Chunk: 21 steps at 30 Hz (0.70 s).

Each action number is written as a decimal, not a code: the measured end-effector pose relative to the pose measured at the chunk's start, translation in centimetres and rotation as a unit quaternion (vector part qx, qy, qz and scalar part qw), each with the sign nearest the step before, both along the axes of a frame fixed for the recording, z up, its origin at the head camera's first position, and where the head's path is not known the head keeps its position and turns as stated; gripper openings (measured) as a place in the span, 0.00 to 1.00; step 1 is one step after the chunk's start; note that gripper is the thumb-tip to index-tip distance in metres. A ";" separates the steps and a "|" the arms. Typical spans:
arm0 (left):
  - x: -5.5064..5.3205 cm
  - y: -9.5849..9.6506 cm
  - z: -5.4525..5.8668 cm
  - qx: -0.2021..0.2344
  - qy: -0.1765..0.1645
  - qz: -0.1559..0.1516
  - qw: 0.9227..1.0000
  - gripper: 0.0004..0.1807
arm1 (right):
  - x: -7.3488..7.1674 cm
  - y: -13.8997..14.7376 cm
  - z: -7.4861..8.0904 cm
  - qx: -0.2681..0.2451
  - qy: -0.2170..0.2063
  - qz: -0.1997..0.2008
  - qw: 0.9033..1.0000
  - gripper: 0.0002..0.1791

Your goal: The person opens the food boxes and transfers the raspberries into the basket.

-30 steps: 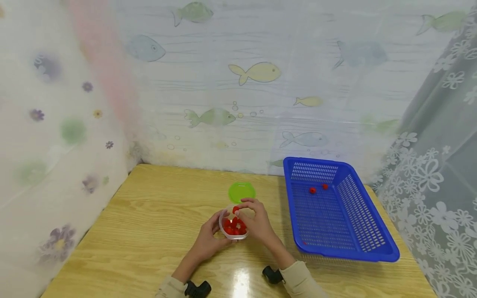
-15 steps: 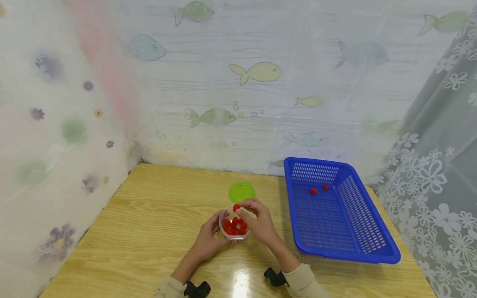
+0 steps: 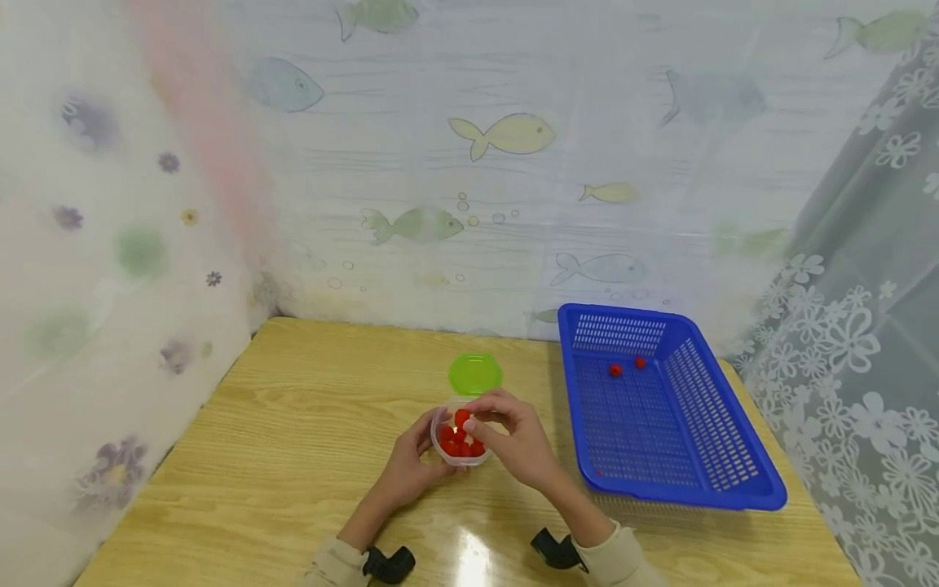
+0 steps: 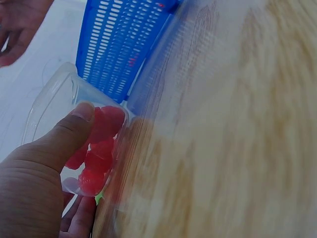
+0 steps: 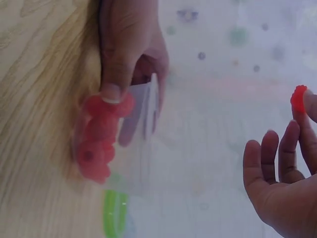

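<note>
My left hand (image 3: 407, 469) grips a clear plastic container (image 4: 47, 101) from its left side, thumb pressed along the near wall and fingers around the far side. Several red raspberries (image 4: 101, 153) lie in the bottom of it. Above the container's open top, my right hand (image 3: 517, 444) pinches a single raspberry (image 5: 298, 99) between thumb and index finger. The other fingers of that hand are loosely bent, as the right wrist view shows. Just behind the container, a green lid (image 3: 475, 374) lies flat on the table.
A blue perforated basket (image 3: 579, 408) stands to the right on the wooden table (image 3: 308, 408). Inside it, two raspberries (image 3: 615, 370) lie near the back. A curtain with fish prints (image 3: 506, 134) hangs behind the table's back edge.
The raspberry in my right hand rose slightly, then came down over the container. My right forearm shifted a little to the right. The left hand keeps its grip on the container.
</note>
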State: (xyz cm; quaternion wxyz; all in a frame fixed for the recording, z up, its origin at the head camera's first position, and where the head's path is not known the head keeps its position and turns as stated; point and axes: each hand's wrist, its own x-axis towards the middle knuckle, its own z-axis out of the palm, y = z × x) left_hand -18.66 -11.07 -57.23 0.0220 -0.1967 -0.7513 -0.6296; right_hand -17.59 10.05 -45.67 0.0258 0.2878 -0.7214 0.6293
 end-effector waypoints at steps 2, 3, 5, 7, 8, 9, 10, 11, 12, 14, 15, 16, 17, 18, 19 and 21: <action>0.0 0.0 0.0 -0.001 0.002 -0.001 1.000 0.48 | 0.4 0.2 0.6 0.002 0.008 0.004 1.000 0.07; 0.0 0.0 0.0 0.000 0.003 -0.002 1.000 0.48 | 0.6 0.3 0.9 0.005 0.010 0.006 1.000 0.07; 0.0 0.0 0.1 0.000 -0.002 -0.001 1.000 0.48 | 0.9 0.6 1.4 0.011 0.010 0.011 1.000 0.07; 0.1 0.0 0.1 0.002 -0.006 -0.001 1.000 0.49 | 1.2 0.9 1.8 0.016 0.012 0.018 1.000 0.07; 0.1 0.0 0.2 0.002 -0.008 0.000 1.000 0.49 | 1.4 1.0 2.0 0.017 0.012 0.022 1.000 0.07; 0.2 0.0 0.2 0.001 -0.011 0.002 1.000 0.49 | 1.5 1.1 2.2 0.017 0.014 0.027 0.999 0.07; 0.2 0.0 0.2 0.001 -0.015 0.004 1.000 0.49 | 1.6 1.3 2.4 0.017 0.016 0.031 0.999 0.07; 0.3 0.0 0.2 0.000 -0.017 0.005 1.000 0.49 | 1.8 1.4 2.6 0.015 0.019 0.034 0.999 0.07; 0.3 0.0 0.3 0.001 -0.021 0.006 1.000 0.49 | 1.9 1.6 2.8 0.016 0.020 0.036 0.999 0.07; 0.4 0.1 0.3 0.002 -0.027 0.007 1.000 0.49 | 2.2 1.9 3.2 0.017 0.019 0.039 0.999 0.07; 0.4 0.1 0.2 0.004 -0.029 0.006 1.000 0.49 | 2.4 2.1 3.4 0.018 0.017 0.041 0.999 0.08; 0.4 0.1 0.2 0.005 -0.030 0.006 1.000 0.49 | 2.5 2.3 3.6 0.019 0.014 0.042 0.999 0.08; 0.3 0.1 0.2 0.007 -0.031 0.006 0.999 0.49 | 2.7 2.5 3.8 0.020 0.011 0.043 0.999 0.08; 0.3 0.1 0.2 0.009 -0.031 0.005 0.999 0.49 | 2.8 2.7 4.1 0.022 0.010 0.044 0.999 0.08; 0.3 0.2 0.1 0.009 -0.030 0.005 0.999 0.49 | 2.9 3.0 4.3 0.022 0.008 0.046 0.999 0.08; 0.2 0.2 0.1 0.010 -0.029 0.006 1.000 0.49 | 3.1 3.4 4.7 0.023 0.002 0.048 0.999 0.08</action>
